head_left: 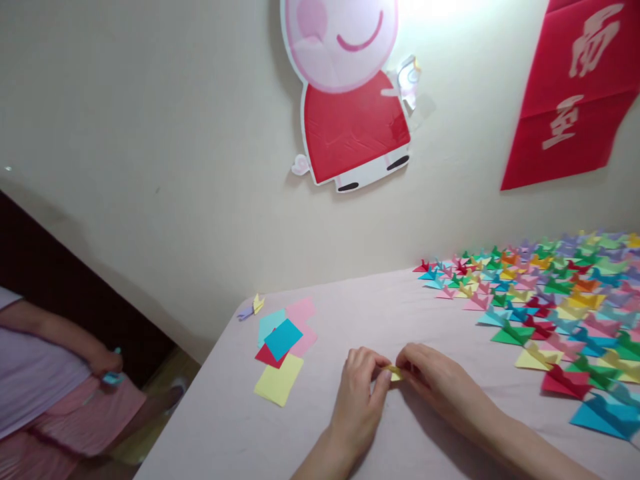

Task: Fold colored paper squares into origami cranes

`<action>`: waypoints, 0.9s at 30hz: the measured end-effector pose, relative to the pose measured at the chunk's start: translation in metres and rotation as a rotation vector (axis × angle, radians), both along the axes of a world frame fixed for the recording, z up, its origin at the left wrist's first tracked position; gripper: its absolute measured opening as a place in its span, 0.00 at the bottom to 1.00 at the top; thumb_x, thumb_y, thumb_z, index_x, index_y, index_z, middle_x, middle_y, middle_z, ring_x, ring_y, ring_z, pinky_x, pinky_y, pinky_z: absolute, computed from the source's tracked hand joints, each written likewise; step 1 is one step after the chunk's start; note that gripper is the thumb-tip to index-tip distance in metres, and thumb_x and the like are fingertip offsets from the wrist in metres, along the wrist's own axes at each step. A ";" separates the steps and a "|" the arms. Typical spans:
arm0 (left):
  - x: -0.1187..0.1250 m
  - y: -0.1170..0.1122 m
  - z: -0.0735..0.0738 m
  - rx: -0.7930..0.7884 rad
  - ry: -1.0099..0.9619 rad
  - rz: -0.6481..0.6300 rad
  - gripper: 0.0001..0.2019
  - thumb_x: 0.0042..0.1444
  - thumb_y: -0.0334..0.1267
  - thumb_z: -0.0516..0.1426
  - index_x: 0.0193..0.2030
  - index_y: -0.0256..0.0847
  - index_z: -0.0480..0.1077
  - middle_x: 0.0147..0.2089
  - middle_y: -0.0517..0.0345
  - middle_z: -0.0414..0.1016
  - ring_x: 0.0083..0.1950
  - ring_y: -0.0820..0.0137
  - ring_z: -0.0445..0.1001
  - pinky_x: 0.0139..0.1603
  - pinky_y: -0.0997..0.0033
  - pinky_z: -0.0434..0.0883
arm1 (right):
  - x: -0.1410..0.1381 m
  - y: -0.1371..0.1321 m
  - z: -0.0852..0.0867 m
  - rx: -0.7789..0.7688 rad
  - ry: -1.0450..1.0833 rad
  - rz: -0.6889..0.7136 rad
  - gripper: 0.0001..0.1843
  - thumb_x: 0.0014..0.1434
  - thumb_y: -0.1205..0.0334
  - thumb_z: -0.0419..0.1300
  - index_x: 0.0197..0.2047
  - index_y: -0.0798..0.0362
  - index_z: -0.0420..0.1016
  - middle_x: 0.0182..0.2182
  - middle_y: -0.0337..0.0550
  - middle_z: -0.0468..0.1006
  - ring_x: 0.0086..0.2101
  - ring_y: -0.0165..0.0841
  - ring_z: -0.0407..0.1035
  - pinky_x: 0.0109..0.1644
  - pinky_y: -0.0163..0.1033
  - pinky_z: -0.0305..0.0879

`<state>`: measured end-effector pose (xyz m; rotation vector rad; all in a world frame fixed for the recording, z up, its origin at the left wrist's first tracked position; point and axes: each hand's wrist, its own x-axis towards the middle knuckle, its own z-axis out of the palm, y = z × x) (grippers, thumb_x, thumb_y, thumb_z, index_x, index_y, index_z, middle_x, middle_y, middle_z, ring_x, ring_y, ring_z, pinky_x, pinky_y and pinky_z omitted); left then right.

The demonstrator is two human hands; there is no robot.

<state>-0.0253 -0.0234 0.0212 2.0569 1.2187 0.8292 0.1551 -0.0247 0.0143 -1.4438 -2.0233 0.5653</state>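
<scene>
A small folded piece of yellow paper [395, 374] is pinched between my two hands, just above the pale cloth. My left hand [361, 387] grips its left end with thumb and forefinger. From the right, my right hand [434, 375] has its fingers closed on the other end, and they cover part of the fold. To the left of my hands lie loose paper squares: a blue one [283, 339] on top, a yellow one [279, 380] in front, with red, pink and light blue ones partly covered.
Rows of folded paper cranes [560, 313] in many colours fill the table's right side. Two small folded pieces, one yellow [258, 304], lie at the far left corner. A person [45, 373] stands left of the table [210, 427]. A wall borders the back.
</scene>
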 end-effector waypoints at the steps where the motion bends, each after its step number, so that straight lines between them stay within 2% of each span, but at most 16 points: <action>1: 0.000 0.000 -0.001 -0.010 -0.038 0.010 0.03 0.63 0.33 0.55 0.41 0.44 0.69 0.43 0.57 0.71 0.48 0.65 0.67 0.51 0.65 0.65 | 0.001 0.000 0.000 -0.026 0.057 -0.010 0.08 0.62 0.65 0.52 0.32 0.49 0.70 0.29 0.40 0.77 0.32 0.35 0.72 0.37 0.37 0.66; 4: 0.000 0.002 -0.004 -0.045 -0.126 0.042 0.07 0.57 0.30 0.59 0.41 0.44 0.69 0.43 0.59 0.70 0.47 0.66 0.67 0.49 0.67 0.66 | 0.001 -0.001 0.000 -0.116 0.204 -0.014 0.11 0.64 0.57 0.52 0.33 0.49 0.70 0.27 0.38 0.76 0.29 0.34 0.71 0.34 0.36 0.65; 6: -0.002 0.004 -0.007 -0.055 -0.163 0.067 0.06 0.56 0.29 0.59 0.39 0.43 0.69 0.41 0.60 0.69 0.45 0.67 0.68 0.46 0.69 0.65 | 0.001 -0.001 -0.001 -0.146 0.265 -0.004 0.13 0.64 0.54 0.52 0.32 0.49 0.71 0.26 0.37 0.75 0.28 0.34 0.70 0.33 0.37 0.64; 11: -0.003 0.008 -0.008 -0.055 -0.202 0.130 0.04 0.58 0.29 0.56 0.34 0.42 0.67 0.37 0.61 0.68 0.40 0.69 0.67 0.41 0.70 0.64 | -0.004 -0.001 -0.002 -0.043 0.292 0.038 0.13 0.63 0.53 0.54 0.30 0.49 0.70 0.29 0.39 0.74 0.32 0.35 0.69 0.38 0.37 0.65; 13: -0.002 0.008 -0.008 -0.063 -0.204 0.122 0.03 0.59 0.31 0.56 0.34 0.42 0.67 0.37 0.61 0.68 0.38 0.69 0.67 0.39 0.71 0.63 | -0.005 0.000 -0.004 -0.029 0.298 0.031 0.14 0.62 0.52 0.54 0.28 0.49 0.69 0.28 0.39 0.74 0.31 0.34 0.68 0.37 0.37 0.64; 18: -0.001 0.008 -0.013 -0.089 -0.282 0.085 0.04 0.62 0.37 0.56 0.35 0.41 0.67 0.36 0.60 0.68 0.38 0.69 0.67 0.39 0.71 0.63 | -0.007 0.001 -0.008 -0.159 0.414 0.077 0.18 0.64 0.48 0.52 0.31 0.51 0.70 0.26 0.37 0.73 0.29 0.33 0.66 0.33 0.35 0.63; 21: -0.001 0.010 -0.016 -0.090 -0.297 0.058 0.06 0.61 0.38 0.56 0.34 0.41 0.67 0.36 0.60 0.67 0.38 0.69 0.67 0.39 0.71 0.62 | -0.008 0.000 -0.007 -0.168 0.454 0.084 0.17 0.63 0.47 0.52 0.32 0.51 0.70 0.24 0.36 0.71 0.28 0.32 0.65 0.32 0.34 0.61; 27: 0.003 0.011 -0.008 -0.065 -0.299 0.029 0.06 0.59 0.37 0.57 0.32 0.41 0.67 0.35 0.59 0.68 0.40 0.68 0.67 0.41 0.71 0.63 | -0.008 -0.003 -0.006 -0.144 0.433 0.091 0.17 0.63 0.48 0.51 0.30 0.50 0.68 0.23 0.34 0.69 0.26 0.30 0.63 0.30 0.34 0.59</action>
